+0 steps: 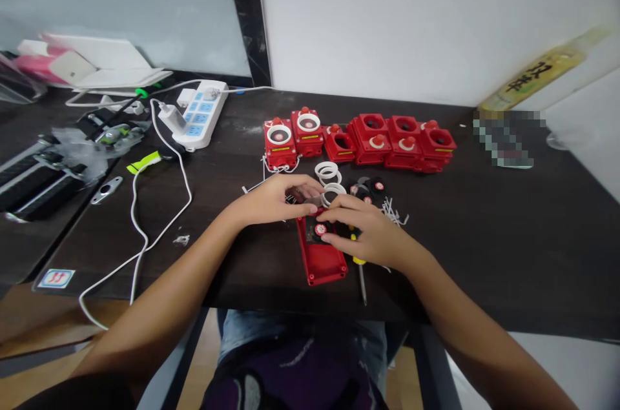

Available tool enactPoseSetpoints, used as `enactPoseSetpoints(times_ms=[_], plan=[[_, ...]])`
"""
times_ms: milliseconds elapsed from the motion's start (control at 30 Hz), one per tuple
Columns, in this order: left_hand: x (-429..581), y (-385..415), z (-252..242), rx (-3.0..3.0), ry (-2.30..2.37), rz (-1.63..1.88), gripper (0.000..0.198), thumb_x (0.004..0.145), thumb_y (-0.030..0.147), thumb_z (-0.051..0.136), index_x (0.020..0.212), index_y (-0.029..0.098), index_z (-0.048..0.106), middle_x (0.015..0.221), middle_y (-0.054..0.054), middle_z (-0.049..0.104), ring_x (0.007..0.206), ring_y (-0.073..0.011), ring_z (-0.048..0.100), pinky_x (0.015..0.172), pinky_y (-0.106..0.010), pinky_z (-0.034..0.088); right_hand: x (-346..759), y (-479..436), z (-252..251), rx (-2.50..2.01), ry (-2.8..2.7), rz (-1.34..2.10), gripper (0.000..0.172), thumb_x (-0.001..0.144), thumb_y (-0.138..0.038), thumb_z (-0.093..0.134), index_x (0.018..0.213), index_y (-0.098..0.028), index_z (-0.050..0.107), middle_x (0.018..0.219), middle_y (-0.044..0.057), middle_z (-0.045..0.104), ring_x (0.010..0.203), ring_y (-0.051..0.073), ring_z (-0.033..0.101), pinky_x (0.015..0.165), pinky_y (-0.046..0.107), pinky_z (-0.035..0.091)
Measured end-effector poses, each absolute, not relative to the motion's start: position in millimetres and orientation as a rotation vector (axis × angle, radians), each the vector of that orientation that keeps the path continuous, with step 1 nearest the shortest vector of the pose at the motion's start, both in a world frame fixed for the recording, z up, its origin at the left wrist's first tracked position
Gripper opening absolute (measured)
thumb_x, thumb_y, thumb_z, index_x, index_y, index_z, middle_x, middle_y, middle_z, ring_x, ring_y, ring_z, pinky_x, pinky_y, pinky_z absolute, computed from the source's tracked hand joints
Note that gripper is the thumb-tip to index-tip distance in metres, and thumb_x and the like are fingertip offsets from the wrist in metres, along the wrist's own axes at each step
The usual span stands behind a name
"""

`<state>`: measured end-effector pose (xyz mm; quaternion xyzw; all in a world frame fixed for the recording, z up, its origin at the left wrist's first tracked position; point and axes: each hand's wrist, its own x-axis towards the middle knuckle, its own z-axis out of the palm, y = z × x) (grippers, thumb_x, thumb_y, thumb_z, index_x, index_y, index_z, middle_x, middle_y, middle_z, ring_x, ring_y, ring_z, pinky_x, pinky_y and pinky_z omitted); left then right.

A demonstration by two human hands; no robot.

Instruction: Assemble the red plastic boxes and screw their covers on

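Red housing point(329, 261) on bench point(484, 255), black round part point(320, 229) over its far half. Left hand point(274, 200) at housing's far end, right hand point(371, 229) at right edge; cannot tell whether either grip clamps anything.

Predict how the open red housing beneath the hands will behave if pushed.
The red housing looks stiff, judging by its straight, raised walls. It is probably light for its size, being hollow. Lying flat on the table, it should slide rather than tip.

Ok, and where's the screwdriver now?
In the head view, the screwdriver lies just right of the nearest red case, its handle partly behind the right hand.
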<state>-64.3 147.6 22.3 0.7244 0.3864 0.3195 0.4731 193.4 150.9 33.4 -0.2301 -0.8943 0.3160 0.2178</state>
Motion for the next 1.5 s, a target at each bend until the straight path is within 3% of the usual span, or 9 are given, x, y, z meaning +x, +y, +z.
enactPoseSetpoints(times_ms=[367,567,700,1000,1200,1367,1500], plan=[[-55,149,17,1.815,1.058,0.953,0.029,0.092,0.029,0.073,0.118,0.016,0.071,0.109,-0.008,0.077,0.089,-0.0152,0.071,0.082,-0.029,0.058,195,155,42,-0.563,-2.331,0.763,0.014,0.093,-0.016,0.066,0.102,-0.026,0.072,0.096,0.004,0.071,0.089,0.020,0.068,0.081,0.037,0.058],[-52,148,15,1.788,1.118,1.068,0.030,0.092,0.028,0.074,0.120,0.018,0.071,0.104,-0.007,0.077,0.087,-0.0157,0.070,0.080,-0.030,0.056,245,198,54,-1.089,-2.204,0.412,0.003,0.091,-0.025,0.068,0.090,-0.024,0.071,0.088,0.005,0.072,0.078,0.021,0.066,0.074,0.038,0.055],[-51,149,10,1.756,1.157,1.131,0.032,0.091,0.029,0.075,0.120,0.017,0.071,0.102,-0.008,0.076,0.088,-0.0164,0.070,0.081,-0.031,0.056,261,215,34,-1.273,-2.308,0.461,0.006,0.089,-0.026,0.068,0.085,-0.022,0.071,0.082,0.004,0.069,0.077,0.020,0.065,0.073,0.036,0.053],[-51,149,8,1.820,1.177,1.090,0.032,0.090,0.030,0.077,0.120,0.018,0.071,0.090,-0.005,0.072,0.083,-0.0163,0.069,0.078,-0.030,0.056,258,219,20,-1.311,-2.340,0.548,0.007,0.088,-0.025,0.067,0.089,-0.021,0.073,0.083,0.005,0.069,0.078,0.021,0.066,0.074,0.036,0.054],[-46,144,10,1.954,1.199,1.124,0.035,0.087,0.028,0.081,0.120,0.019,0.071,0.092,-0.003,0.074,0.080,-0.0144,0.069,0.080,-0.029,0.057,236,204,32,-1.116,-2.104,0.334,0.014,0.096,-0.020,0.060,0.096,-0.022,0.074,0.090,0.006,0.074,0.081,0.021,0.068,0.076,0.037,0.054],[-39,136,12,2.128,1.198,1.226,0.040,0.089,0.029,0.081,0.126,0.021,0.069,0.107,-0.005,0.077,0.088,-0.0153,0.072,0.085,-0.030,0.060,203,177,23,-0.863,-2.188,0.601,0.013,0.098,-0.026,0.064,0.105,-0.022,0.074,0.086,0.004,0.073,0.073,0.017,0.065,0.071,0.032,0.054],[-37,134,9,2.264,1.094,1.402,0.041,0.089,0.028,0.080,0.128,0.022,0.068,0.122,-0.009,0.077,0.108,-0.0208,0.074,0.097,-0.035,0.061,187,164,17,-0.798,-2.055,0.951,0.017,0.097,-0.027,0.063,0.112,-0.021,0.070,0.094,0.005,0.075,0.084,0.018,0.069,0.081,0.033,0.056]])
